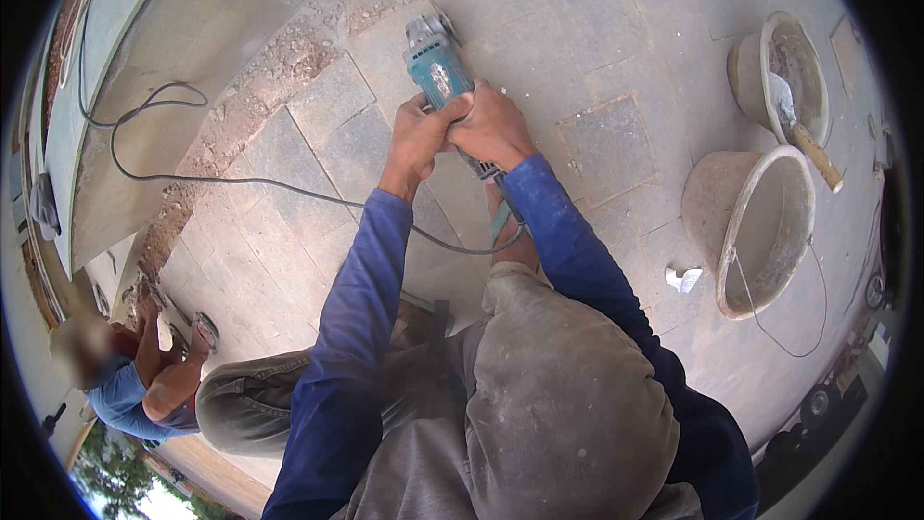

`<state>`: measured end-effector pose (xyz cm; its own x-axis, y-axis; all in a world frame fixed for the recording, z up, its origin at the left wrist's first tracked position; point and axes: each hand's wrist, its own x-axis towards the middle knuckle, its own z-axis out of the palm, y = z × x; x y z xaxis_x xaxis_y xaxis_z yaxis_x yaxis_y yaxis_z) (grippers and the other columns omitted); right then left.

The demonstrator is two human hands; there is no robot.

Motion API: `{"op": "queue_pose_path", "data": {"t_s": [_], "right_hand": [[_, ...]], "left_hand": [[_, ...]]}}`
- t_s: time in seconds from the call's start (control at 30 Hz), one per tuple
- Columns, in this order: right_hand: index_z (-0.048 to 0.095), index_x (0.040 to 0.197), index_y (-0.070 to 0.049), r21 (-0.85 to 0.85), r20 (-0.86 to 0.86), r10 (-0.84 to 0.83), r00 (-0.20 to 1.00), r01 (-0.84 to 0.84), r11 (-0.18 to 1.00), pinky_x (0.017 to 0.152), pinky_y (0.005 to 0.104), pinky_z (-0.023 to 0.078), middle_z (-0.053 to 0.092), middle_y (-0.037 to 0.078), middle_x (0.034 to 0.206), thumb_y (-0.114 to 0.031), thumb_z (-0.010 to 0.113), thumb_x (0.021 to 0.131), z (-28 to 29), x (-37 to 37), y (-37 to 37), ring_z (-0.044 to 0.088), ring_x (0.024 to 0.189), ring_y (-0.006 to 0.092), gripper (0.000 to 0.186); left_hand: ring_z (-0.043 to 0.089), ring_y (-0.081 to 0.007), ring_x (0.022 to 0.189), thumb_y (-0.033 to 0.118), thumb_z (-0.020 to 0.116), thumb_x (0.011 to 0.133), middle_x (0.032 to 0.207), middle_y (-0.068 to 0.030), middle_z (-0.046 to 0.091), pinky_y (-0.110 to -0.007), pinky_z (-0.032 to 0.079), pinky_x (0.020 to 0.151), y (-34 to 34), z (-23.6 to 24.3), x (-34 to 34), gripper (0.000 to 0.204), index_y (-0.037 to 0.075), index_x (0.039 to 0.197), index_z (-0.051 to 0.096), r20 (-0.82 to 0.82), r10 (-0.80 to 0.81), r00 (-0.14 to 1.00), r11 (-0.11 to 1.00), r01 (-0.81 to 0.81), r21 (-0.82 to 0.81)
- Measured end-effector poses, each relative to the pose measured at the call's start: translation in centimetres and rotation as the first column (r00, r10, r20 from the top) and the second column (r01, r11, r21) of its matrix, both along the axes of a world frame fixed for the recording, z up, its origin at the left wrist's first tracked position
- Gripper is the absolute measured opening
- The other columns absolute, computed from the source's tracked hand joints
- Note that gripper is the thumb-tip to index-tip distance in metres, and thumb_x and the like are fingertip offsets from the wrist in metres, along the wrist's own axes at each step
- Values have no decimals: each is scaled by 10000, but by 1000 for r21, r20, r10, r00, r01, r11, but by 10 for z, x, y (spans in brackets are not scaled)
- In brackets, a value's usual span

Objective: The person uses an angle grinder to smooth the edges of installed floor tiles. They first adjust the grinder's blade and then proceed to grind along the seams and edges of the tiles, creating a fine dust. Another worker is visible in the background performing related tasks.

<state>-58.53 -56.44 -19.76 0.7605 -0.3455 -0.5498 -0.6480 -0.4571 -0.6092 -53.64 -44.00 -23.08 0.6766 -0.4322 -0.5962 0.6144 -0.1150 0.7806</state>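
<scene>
A teal angle grinder [438, 65] with a grey metal head points away from me, just above the stone paving [337, 116]. My left hand [418, 143] is wrapped round the left side of its body. On the right side my right hand [491, 125] closes round the same body, the two hands touching. The grinder's disc [449, 25] shows edge-on at the head's right, near the tiles; whether it touches them I cannot tell. From the tool's rear end a dark power cord [318, 195] loops back and runs off to the left.
Two mortar buckets [746, 221] stand at the right; a trowel with a wooden handle [818, 156] rests across the farther one. A crumpled white scrap [682, 278] lies beside them. Broken rubble [289, 58] lines the paving's left edge. Another person in blue [135, 395] crouches at lower left.
</scene>
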Motion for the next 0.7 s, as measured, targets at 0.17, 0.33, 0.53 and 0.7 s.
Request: {"op": "queue_pose_path", "data": {"t_s": [0.17,0.33,0.53,0.7], "right_hand": [[549,1190,77,-14,4,10,1000,-10,1000,925,470,544,683,298,1105,-245,776,711,-2,-1,-1,680,1063,442,619],[542,1216,66,-26,17,10,1000,-10,1000,919,457,547,691,285,1102,-262,791,704,-6,-1,0,689,1047,431,657],[547,1164,82,-43,127,1,992,5,999,885,487,553,690,301,1037,-244,769,720,4,-6,5,684,1008,461,594],[526,1107,85,-60,203,42,978,-31,998,812,495,576,702,277,922,-209,739,722,49,18,16,712,891,449,530]], "left_hand": [[720,-197,754,301,806,849,953,-155,709,-302,598,640,-1,0,-1,517,-81,1148,628,-12,5,1000,1000,-5,-13],[715,-193,758,302,808,847,950,-153,707,-303,592,638,0,0,0,518,-83,1144,630,-6,2,1000,1000,-2,10],[714,-194,797,267,797,863,972,-159,707,-312,595,657,0,16,0,513,-94,1178,616,40,-12,999,1000,11,19],[726,-209,877,227,776,888,1046,-174,704,-319,603,702,14,63,23,516,-108,1235,593,139,7,990,999,0,-55]]}}
